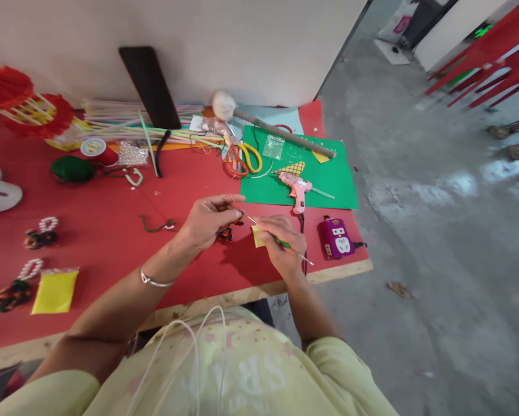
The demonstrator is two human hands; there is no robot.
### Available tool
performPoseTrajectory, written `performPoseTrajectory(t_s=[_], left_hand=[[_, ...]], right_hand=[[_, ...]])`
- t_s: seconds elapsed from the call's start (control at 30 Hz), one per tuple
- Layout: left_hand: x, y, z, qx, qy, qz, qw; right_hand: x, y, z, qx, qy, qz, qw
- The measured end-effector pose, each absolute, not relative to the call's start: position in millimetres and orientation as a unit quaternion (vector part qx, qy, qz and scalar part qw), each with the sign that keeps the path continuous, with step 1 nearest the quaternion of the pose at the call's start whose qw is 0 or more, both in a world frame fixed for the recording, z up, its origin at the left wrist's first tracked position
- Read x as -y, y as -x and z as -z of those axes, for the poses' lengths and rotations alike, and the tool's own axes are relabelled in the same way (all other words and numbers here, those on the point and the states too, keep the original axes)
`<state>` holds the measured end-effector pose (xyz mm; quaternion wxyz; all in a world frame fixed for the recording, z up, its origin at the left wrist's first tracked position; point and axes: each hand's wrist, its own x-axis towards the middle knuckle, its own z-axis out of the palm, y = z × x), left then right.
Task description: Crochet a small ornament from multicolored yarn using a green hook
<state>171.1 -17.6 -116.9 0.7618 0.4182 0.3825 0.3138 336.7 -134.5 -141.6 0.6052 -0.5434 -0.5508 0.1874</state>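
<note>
Above the red table cover, my left hand is closed, thumb and fingers pinching a small piece of dark orange-and-black yarn work that hangs below them. A strand of orange yarn shows at the raised index finger. My right hand is wrapped around a crochet hook with a green grip. The thin metal tip points left and meets the yarn work at my left fingertips; whether a loop is on it is too small to tell. A small yellow piece lies just beside my right fingers.
Beyond my hands are scissors, a pink glue gun on green paper, and a purple power socket. Green yarn, beaded yarn pieces and a yellow packet lie left. A dark phone-like slab leans on the wall.
</note>
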Motion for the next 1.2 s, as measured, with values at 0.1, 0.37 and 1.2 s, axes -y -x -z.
performPoseTrajectory(t_s=[0.1,0.37,1.2], left_hand=[[18,-174,120,-0.377,-0.438,-0.315,0.753],[20,-174,127,-0.378,-0.452,-0.343,0.732],[27,-176,129,-0.346,-0.420,-0.313,0.778]], right_hand=[[133,-336,142,0.474,0.553,-0.243,0.640],[132,-336,153,0.309,0.555,-0.375,0.675],[132,-335,136,0.610,0.546,-0.124,0.561]])
